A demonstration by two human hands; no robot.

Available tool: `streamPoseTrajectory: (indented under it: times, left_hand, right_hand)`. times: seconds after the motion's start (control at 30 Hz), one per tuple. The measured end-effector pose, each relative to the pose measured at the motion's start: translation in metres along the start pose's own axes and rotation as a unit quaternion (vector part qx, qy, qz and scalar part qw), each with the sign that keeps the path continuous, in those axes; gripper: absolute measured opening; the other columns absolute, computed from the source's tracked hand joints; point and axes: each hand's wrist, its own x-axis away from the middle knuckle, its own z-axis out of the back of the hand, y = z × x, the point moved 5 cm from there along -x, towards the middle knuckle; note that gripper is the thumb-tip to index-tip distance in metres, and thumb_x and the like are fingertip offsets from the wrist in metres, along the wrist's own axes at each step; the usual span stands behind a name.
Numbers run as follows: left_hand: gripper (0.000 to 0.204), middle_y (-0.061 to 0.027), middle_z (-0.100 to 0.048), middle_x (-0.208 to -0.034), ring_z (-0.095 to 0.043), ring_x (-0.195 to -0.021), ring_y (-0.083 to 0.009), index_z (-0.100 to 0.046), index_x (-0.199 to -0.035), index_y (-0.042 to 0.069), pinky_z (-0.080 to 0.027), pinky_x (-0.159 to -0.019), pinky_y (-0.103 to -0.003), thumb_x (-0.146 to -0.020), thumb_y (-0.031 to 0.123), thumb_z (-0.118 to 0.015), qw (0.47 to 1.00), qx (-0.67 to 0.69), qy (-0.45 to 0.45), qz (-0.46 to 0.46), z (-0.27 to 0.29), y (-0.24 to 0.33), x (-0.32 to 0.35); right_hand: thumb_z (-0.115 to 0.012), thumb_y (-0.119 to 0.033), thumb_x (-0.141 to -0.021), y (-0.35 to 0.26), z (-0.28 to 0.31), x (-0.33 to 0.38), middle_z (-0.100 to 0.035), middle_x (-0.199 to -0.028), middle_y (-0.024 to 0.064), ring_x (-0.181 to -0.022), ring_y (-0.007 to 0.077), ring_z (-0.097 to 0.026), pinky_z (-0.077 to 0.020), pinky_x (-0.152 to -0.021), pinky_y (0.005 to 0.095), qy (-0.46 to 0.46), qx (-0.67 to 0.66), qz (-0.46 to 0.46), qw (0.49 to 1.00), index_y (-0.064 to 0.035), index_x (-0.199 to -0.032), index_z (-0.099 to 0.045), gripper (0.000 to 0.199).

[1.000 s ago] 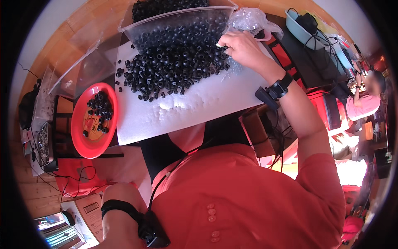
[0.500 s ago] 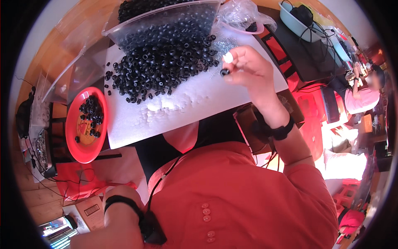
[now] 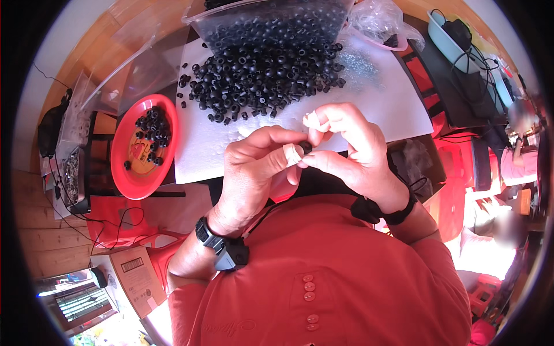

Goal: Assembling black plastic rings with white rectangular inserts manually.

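Observation:
My left hand (image 3: 251,164) and my right hand (image 3: 360,158) meet in front of my chest, above the near edge of the white board (image 3: 196,164). Their fingertips pinch a small round black plastic piece (image 3: 305,147), partly covered by the fingers. White tape wraps my left thumb and right index finger. Beyond the hands, a heap of similar black pieces (image 3: 259,81) lies on the board, some showing a hole. A clear plastic bin (image 3: 268,26) full of them stands behind. To the left, a red oval plate (image 3: 122,167) holds several more.
Silvery small bits (image 3: 359,66) are scattered on the board's right side. A clear plastic bag (image 3: 378,20) sits in a pink dish behind them. Farther right, a pale blue basin (image 3: 461,55) holds cables and a black object. A cardboard box (image 3: 135,277) stands low at left. Other people sit far right.
My left hand has come up from the lower left to the black piece. My right hand has drawn nearer to my body with it. The view has shifted slightly.

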Motion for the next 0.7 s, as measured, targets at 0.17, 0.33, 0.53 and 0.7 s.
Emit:
streamPoseTrajectory:
  times: [0.17,0.33,0.53,0.7]
  left_hand:
    - [0.016,-0.0123,-0.068,-0.088,-0.06,-0.061,-0.0133,-0.064,-0.104,-0.004,-0.05,-0.059,-0.024,-0.09,0.001,-0.066,0.999,0.024,0.037,0.005,0.016,-0.003,0.007]
    - [0.024,-0.0118,-0.067,-0.09,-0.063,-0.072,-0.0138,-0.062,-0.112,-0.008,-0.052,-0.057,-0.024,-0.091,0.004,-0.064,0.996,0.023,0.085,-0.008,0.041,0.008,0.014]
    - [0.024,-0.007,-0.066,-0.089,-0.059,-0.064,-0.0096,-0.064,-0.115,-0.003,-0.048,-0.056,-0.021,-0.093,0.006,-0.061,0.994,-0.054,0.087,0.032,0.044,0.005,0.018]
    - [0.022,-0.0042,-0.066,-0.088,-0.057,-0.061,-0.0064,-0.066,-0.114,-0.002,-0.047,-0.055,-0.019,-0.092,0.004,-0.062,0.994,-0.092,0.047,0.04,0.045,0.003,0.015]
  right_hand:
    - [-0.071,0.001,-0.079,0.005,-0.01,0.0,-0.061,-0.084,0.0054,-0.078,0.013,-0.063,-0.0522,-0.072,0.0266,-0.008,0.022,-0.047,0.999,-0.0011,-0.1,-0.059,0.024]
    - [-0.067,0.002,-0.079,0.037,0.029,-0.031,-0.067,-0.087,0.0083,-0.077,0.0209,-0.067,-0.0523,-0.069,0.0295,0.008,0.216,-0.112,0.97,-0.0033,-0.094,-0.064,0.016]
    - [-0.063,0.003,-0.073,0.041,-0.008,-0.05,-0.066,-0.082,0.004,-0.073,0.0282,-0.064,-0.0508,-0.064,0.0415,-0.048,0.417,0.117,0.9,-0.01,-0.094,-0.068,0.025]
    - [-0.063,0.001,-0.072,0.053,-0.009,-0.043,-0.064,-0.078,0.0055,-0.072,0.0282,-0.064,-0.0495,-0.06,0.0419,-0.056,0.455,0.074,0.886,-0.0106,-0.085,-0.065,0.018]
